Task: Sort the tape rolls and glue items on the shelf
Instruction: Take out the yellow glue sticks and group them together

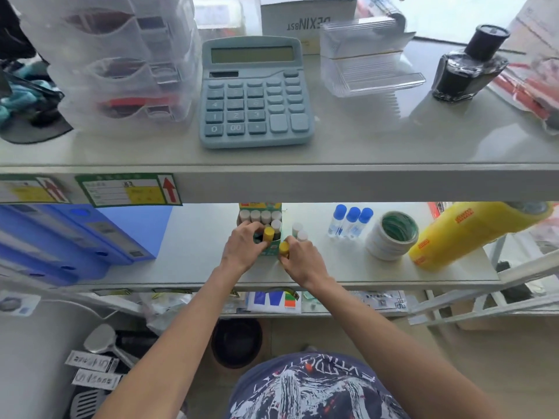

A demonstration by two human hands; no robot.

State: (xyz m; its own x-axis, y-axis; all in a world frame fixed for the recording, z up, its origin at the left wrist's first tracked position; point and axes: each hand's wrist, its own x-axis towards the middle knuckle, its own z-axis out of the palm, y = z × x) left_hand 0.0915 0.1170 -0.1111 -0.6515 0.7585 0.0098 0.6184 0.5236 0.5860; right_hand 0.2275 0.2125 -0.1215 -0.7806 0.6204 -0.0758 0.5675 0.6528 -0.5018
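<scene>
Yellow-capped glue sticks (268, 234), one pinched in each hand's fingers, left (242, 247) apparently over box (270, 251), right (302, 261) beside.

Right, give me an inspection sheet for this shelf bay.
Surface: pale middle shelf, partly bare.
Job's things: green glue-stick box holding white-capped sticks; yellow-capped glue stick at the box; second yellow-capped stick beside it; three blue-capped glue bottles; white tape stack; yellow tape rolls.
Clutter: blue binders; above, calculator, ink bottle.
Hands: left hand fingers on the first stick; right hand gripping the second.
Cables: nothing seen.
Surroundings: lower shelf with packets; floor items.
</scene>
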